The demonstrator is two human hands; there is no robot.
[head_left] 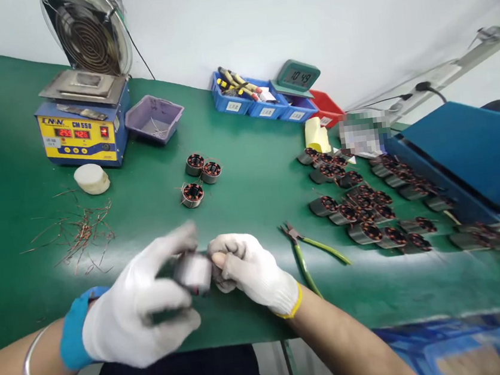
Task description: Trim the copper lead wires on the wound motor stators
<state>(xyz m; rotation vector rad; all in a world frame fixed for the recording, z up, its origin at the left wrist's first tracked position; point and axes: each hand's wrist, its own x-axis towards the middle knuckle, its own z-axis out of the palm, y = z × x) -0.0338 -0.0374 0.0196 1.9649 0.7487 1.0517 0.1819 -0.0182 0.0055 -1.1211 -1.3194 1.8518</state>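
Observation:
A motor stator [194, 272], its grey side smeared by motion, is between my two gloved hands just above the table's front part. My right hand [245, 269] is closed at the stator's right edge, the bare thumb tip pressed against the fingers; any wire in that pinch is too small to make out. Around the stator's left side, my left hand [148, 301] has its fingers spread and blurred. Three wound stators [193, 194] stand farther back. Green-handled cutting pliers [299, 245] lie with jaws spread, to the right of my right hand.
Copper wire scraps [84, 233] litter the left, near a round white pad [91, 178]. Behind are a blue-and-yellow solder pot [84, 125], a purple tray [155, 120] and blue bins [263, 105]. Rows of stators [363, 210] fill the right, beside a blue box [467, 151].

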